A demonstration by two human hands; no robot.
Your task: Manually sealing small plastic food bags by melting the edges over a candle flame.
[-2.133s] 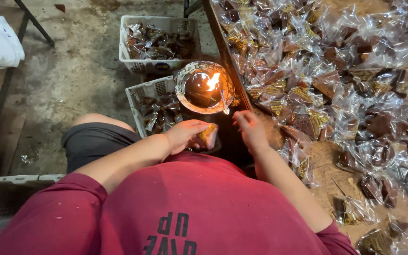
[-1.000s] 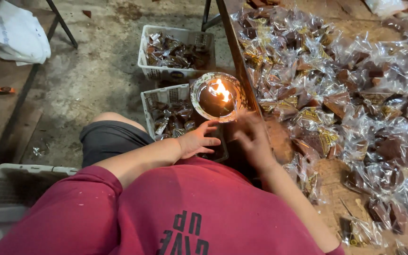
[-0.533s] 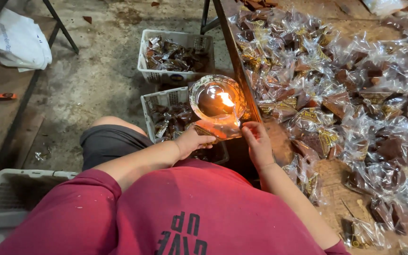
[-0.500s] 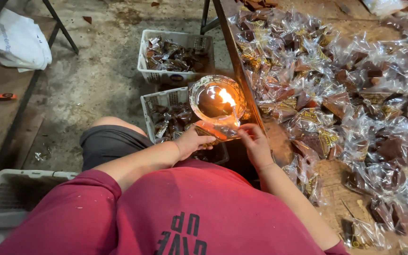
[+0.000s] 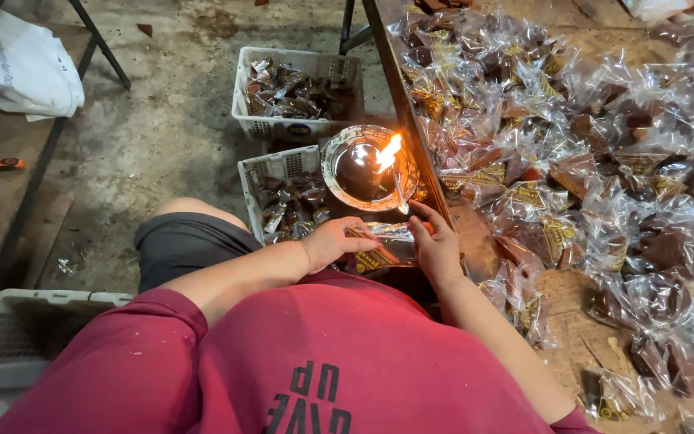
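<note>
Both my hands hold one clear plastic packet (image 5: pixel 379 249) with a brown block inside, just below a burning oil lamp (image 5: pixel 367 169). My left hand (image 5: pixel 335 241) grips the packet's left end. My right hand (image 5: pixel 435 245) pinches its right end, fingers pointing up toward the flame (image 5: pixel 389 151). The lamp is a round metal bowl of dark liquid, standing beside the wooden table's edge (image 5: pixel 411 120).
Several clear packets of brown blocks (image 5: pixel 588 161) cover the table on the right. Two white baskets of packets stand on the concrete floor, one far (image 5: pixel 295 92), one (image 5: pixel 283 193) near my knee. An empty white crate (image 5: pixel 26 337) sits lower left, a white bag (image 5: pixel 30 68) upper left.
The packet had been raised to the lamp's rim near the flame half a second ago. Now both hands have drawn it down and back from the lamp.
</note>
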